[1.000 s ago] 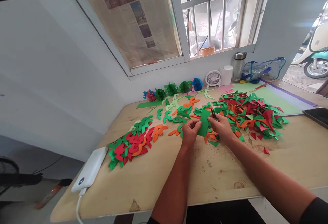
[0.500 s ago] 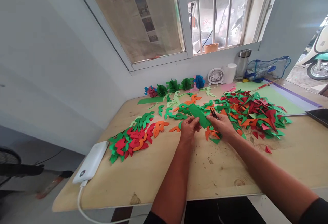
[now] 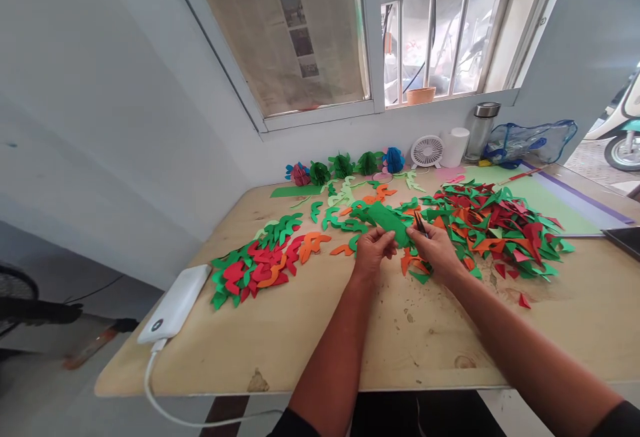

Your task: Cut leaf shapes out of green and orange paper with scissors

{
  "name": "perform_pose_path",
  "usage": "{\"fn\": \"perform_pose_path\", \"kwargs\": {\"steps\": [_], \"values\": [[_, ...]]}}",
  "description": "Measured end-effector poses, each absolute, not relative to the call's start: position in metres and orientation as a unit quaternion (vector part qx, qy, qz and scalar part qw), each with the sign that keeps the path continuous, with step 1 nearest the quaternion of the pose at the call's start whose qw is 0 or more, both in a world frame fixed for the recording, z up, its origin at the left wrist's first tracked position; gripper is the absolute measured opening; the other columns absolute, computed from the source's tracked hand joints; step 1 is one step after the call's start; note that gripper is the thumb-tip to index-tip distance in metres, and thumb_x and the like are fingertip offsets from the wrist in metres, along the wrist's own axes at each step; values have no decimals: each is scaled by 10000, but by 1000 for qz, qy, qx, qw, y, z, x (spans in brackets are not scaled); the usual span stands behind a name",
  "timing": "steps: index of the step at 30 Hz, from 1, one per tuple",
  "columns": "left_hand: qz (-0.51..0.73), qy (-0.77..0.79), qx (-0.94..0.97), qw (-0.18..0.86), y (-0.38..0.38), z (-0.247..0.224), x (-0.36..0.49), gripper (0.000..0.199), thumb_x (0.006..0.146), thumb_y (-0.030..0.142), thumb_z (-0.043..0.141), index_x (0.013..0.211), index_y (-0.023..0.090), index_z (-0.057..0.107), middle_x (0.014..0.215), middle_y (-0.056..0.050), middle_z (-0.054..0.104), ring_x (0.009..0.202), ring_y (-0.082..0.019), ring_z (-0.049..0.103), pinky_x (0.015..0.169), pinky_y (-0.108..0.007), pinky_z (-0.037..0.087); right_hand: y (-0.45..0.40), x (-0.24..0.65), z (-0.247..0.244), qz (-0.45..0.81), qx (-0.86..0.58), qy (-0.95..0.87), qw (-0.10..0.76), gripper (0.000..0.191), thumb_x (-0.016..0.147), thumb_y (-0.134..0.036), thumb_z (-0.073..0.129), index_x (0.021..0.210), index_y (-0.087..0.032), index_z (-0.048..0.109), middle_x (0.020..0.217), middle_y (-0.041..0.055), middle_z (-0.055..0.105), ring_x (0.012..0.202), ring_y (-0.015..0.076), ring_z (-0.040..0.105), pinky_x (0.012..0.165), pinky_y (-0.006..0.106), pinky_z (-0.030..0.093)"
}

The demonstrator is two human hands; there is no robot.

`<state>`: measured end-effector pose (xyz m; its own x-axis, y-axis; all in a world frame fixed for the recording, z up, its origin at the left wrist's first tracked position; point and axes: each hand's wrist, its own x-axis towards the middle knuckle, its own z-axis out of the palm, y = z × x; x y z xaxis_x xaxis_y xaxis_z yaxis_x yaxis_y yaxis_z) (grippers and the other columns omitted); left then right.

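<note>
My left hand pinches the lower edge of a folded-looking strip of green paper above the middle of the table. Close on its right, my right hand is closed around dark scissors, whose pointed blades stick up past the fingers. The right fingertips are at the strip's right end; whether they grip it too, I cannot tell. Green and orange paper cut-outs lie behind the hands. A big heap of green, red and orange scraps spreads to the right.
Curved cut-outs are piled on the left, near a white power bank with a cable. Along the wall stand paper flowers, a small fan, a glass bottle and a clear pouch. Paper sheets lie at right.
The camera view has shifted slightly. The green strip is turned a little between my hands, and both hands keep their hold near the same place.
</note>
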<state>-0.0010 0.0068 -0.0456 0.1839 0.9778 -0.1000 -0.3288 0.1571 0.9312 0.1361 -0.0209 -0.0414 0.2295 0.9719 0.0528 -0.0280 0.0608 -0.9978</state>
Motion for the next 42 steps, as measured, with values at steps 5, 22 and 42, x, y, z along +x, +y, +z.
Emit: {"fn": "perform_pose_path", "kwargs": {"steps": [5, 22, 42], "values": [[522, 389, 397, 647, 6, -43, -1, 384, 545, 428, 790, 576, 165, 511, 514, -4, 614, 408, -80, 503, 429, -205, 345, -22, 135, -41, 443, -527, -441, 576, 410, 633, -560, 739, 670, -189, 570, 471, -83, 322, 416, 74, 253, 379, 229, 179], [544, 389, 433, 605, 2, -34, -2, 286, 622, 397, 721, 558, 159, 576, 516, -14, 606, 429, -82, 491, 437, -217, 349, -26, 132, -38, 434, -525, -456, 573, 413, 690, -538, 688, 617, -213, 443, 476, -88, 293, 412, 70, 241, 383, 230, 179], [603, 390, 333, 611, 0, -24, -3, 250, 604, 352, 758, 629, 128, 650, 627, -67, 683, 564, -136, 621, 567, -253, 459, -39, 121, -20, 560, -466, -359, 584, 457, 754, -641, 614, 788, -185, 597, 499, -77, 389, 349, 57, 237, 319, 211, 159]]}}
